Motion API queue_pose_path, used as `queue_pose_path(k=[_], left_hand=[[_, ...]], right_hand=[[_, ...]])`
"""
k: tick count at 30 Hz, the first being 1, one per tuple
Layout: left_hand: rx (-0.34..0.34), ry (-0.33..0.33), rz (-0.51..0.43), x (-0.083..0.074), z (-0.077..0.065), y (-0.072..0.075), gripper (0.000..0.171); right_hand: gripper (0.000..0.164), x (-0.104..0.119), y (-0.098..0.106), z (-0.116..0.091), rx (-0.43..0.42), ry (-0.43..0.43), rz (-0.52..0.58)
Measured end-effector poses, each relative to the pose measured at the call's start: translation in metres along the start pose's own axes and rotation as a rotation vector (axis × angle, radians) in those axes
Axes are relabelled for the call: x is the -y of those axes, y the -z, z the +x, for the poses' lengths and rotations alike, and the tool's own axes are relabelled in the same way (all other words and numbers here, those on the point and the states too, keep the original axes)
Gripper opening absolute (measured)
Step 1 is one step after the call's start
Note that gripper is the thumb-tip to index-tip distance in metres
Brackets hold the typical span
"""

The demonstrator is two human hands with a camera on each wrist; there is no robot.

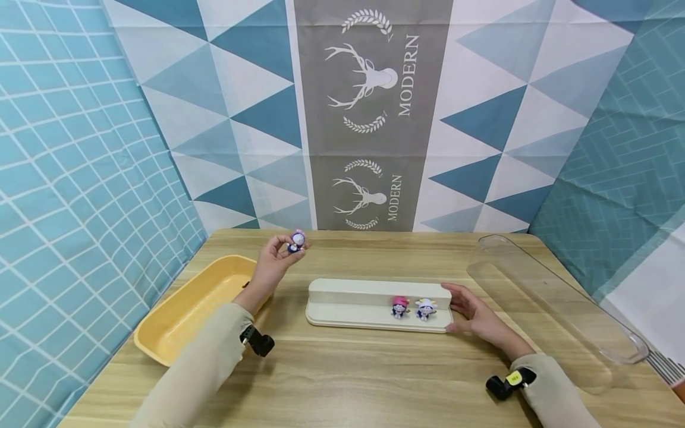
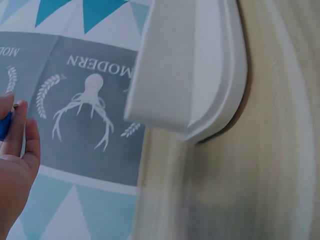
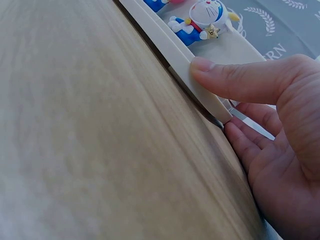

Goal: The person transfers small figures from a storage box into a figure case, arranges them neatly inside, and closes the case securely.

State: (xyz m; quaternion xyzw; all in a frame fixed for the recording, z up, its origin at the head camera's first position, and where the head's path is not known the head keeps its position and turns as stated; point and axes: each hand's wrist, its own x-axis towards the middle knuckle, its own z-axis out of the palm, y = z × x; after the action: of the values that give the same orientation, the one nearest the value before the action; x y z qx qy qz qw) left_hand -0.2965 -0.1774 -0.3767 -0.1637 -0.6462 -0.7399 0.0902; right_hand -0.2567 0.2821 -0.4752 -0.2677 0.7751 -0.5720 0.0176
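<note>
My left hand [image 1: 270,264] pinches a small figurine [image 1: 298,239] with a purple-pink hat, raised above the table behind the yellow tray. Only a blue bit of that figurine [image 2: 5,126] shows in the left wrist view. A cream two-step display stand [image 1: 342,312] lies across the middle of the table. On its lower step, towards the right, are a pink-hatted figurine [image 1: 399,308] and a white-horned figurine [image 1: 426,309]. My right hand [image 1: 476,315] grips the stand's right end; in the right wrist view the thumb [image 3: 235,80] lies on its front rim.
A yellow tray [image 1: 155,333] stands at the left, partly hidden by my left arm, with a small dark thing at its right side. A long clear plastic cover [image 1: 556,291] lies at the right. Patterned cloth [image 1: 369,119] hangs behind the wooden table [image 1: 364,380].
</note>
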Motion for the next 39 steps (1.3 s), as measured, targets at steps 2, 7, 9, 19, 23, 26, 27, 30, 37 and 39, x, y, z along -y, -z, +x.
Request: queue_pose_path(k=[2,7,9,19,23,26,27,30,37,39], left_hand=[[0.042,-0.02,-0.046,0.012,0.002,0.003,0.022],[0.081,-0.008,-0.04,0.017,-0.001,-0.005,0.018],[0.055,0.036,-0.014,0.009,-0.006,-0.014,0.017],[0.053,0.136,-0.068,0.013,-0.012,-0.03,0.005],[0.075,0.132,-0.084,0.016,-0.013,-0.033,0.003],[0.088,0.125,-0.091,0.018,-0.014,-0.036,0.007],[0.094,0.123,-0.09,0.019,-0.014,-0.037,0.009],[0.121,0.121,-0.097,0.021,-0.015,-0.039,0.014],[0.167,0.141,-0.099,0.022,-0.019,-0.044,0.02],[0.175,0.153,-0.081,0.023,-0.019,-0.046,0.023]], right_hand=[[0.091,0.0,0.0,0.0,-0.001,-0.002,-0.002],[0.091,0.0,0.0,0.0,-0.004,-0.007,-0.002],[0.091,0.0,0.0,0.0,-0.004,-0.008,0.002],[0.091,-0.001,0.0,0.0,0.002,0.0,0.007],[0.091,-0.001,0.0,0.0,0.005,0.007,0.007],[0.091,-0.001,0.0,0.0,0.007,0.006,0.009],[0.091,-0.001,0.0,0.0,0.007,0.005,0.009],[0.091,-0.001,0.0,0.0,0.006,0.0,0.009],[0.092,0.0,0.0,0.0,-0.001,-0.013,0.008],[0.092,0.0,0.0,0.0,-0.001,-0.011,0.006]])
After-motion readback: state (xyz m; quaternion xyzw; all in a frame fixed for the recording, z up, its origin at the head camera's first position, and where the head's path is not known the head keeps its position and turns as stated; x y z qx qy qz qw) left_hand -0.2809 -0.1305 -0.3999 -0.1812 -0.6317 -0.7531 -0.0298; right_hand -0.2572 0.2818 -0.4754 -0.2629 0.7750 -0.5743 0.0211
